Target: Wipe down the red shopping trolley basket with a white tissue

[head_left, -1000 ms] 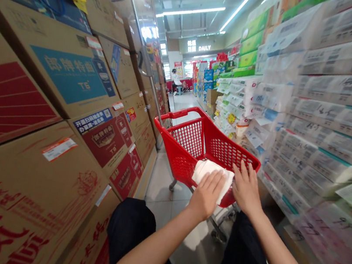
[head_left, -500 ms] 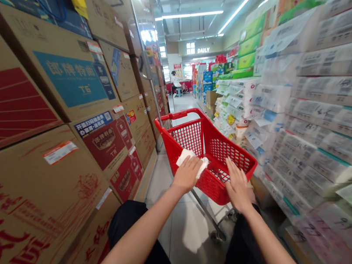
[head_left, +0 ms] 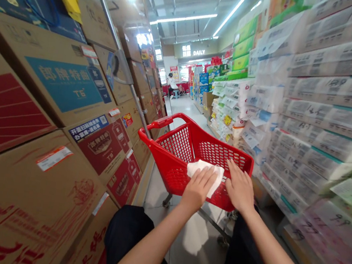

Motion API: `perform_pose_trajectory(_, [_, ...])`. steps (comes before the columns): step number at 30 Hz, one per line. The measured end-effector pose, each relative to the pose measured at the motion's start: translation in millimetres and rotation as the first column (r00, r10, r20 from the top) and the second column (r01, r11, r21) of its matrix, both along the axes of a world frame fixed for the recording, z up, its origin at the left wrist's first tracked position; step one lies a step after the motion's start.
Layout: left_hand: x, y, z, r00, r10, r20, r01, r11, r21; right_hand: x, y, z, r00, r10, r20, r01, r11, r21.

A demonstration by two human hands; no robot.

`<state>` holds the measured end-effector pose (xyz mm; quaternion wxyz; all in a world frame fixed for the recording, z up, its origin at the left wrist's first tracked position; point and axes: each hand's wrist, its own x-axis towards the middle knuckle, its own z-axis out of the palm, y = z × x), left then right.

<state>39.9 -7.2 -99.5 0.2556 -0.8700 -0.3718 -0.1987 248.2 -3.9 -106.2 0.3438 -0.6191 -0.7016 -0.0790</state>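
A red plastic shopping cart [head_left: 163,172] stands before me on a metal frame, at an angle. My left hand [head_left: 201,186] lies over a white cloth [head_left: 205,168], pressing it against the near side of the basket by the rim. The cloth spreads out beyond the fingertips. At the basket's right end, my right hand [head_left: 239,186] rests on the rim with fingers stretched and thumb apart. The palm side of both hands is hidden. The cart's handle [head_left: 164,122] points away to the left, beside a metal pole [head_left: 138,104].
Stacked cardboard cartons [head_left: 30,198] line the left side. On the right rise piles of plastic-wrapped packs [head_left: 330,115]. My knees in dark trousers [head_left: 130,231] flank the cart. Down the tiled aisle [head_left: 183,104] a person in white [head_left: 172,83] sits far off.
My left hand has slid the cloth to the right along the basket's near side, closer to my right hand. The cart's handle end has swung left and nearer; the view shifted slightly.
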Motion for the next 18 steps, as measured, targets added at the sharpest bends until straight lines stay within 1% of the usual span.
perform_pose_trajectory(2, [-18, 12, 4.2, 0.999, 0.015, -0.036, -0.014, 1.0, 0.025, 13, 2, -1.7, 1.0, 0.014, 0.016, -0.014, 1.0, -0.013])
perform_pose_trajectory(5, [-43, 30, 7.2, 0.992, 0.125, -0.01, -0.125, 0.992, 0.003, 29, 6, -4.8, 1.0, 0.021, 0.015, -0.02, 0.999, -0.042])
perform_pose_trajectory(7, [-45, 33, 3.5, 0.976, 0.213, 0.04, -0.213, 0.977, -0.004, 33, 10, -7.0, 1.0, 0.006, 0.008, -0.005, 0.998, -0.059])
perform_pose_trajectory(9, [-33, 26, -3.9, 0.956, 0.272, 0.109, -0.276, 0.961, 0.021, 33, 12, -9.3, 1.0, -0.012, 0.005, 0.012, 0.997, -0.077])
perform_pose_trajectory(10, [-25, 21, -7.8, 0.954, 0.271, 0.126, -0.277, 0.96, 0.039, 33, 13, -10.4, 1.0, -0.018, 0.007, 0.018, 0.996, -0.084])
perform_pose_trajectory(12, [-10, 9, -12.4, 0.976, 0.197, 0.097, -0.204, 0.977, 0.066, 33, 13, -12.2, 1.0, -0.017, 0.016, 0.018, 0.996, -0.087])
perform_pose_trajectory(14, [-9, 2, -10.1, 0.992, 0.122, 0.045, -0.125, 0.989, 0.073, 35, 12, -13.3, 1.0, -0.004, 0.017, 0.005, 0.997, -0.08])
perform_pose_trajectory(16, [-23, 4, -1.2, 0.997, 0.078, -0.008, -0.077, 0.995, 0.058, 38, 11, -13.8, 1.0, 0.019, 0.005, -0.018, 0.997, -0.074])
perform_pose_trajectory(17, [-35, 7, 4.8, 0.997, 0.077, -0.025, -0.076, 0.996, 0.044, 39, 10, -14.0, 1.0, 0.03, -0.004, -0.03, 0.997, -0.072])
perform_pose_trajectory(18, [-48, 12, 10.8, 0.994, 0.104, -0.023, -0.104, 0.994, 0.026, 40, 10, -14.3, 0.999, 0.037, -0.013, -0.038, 0.997, -0.068])
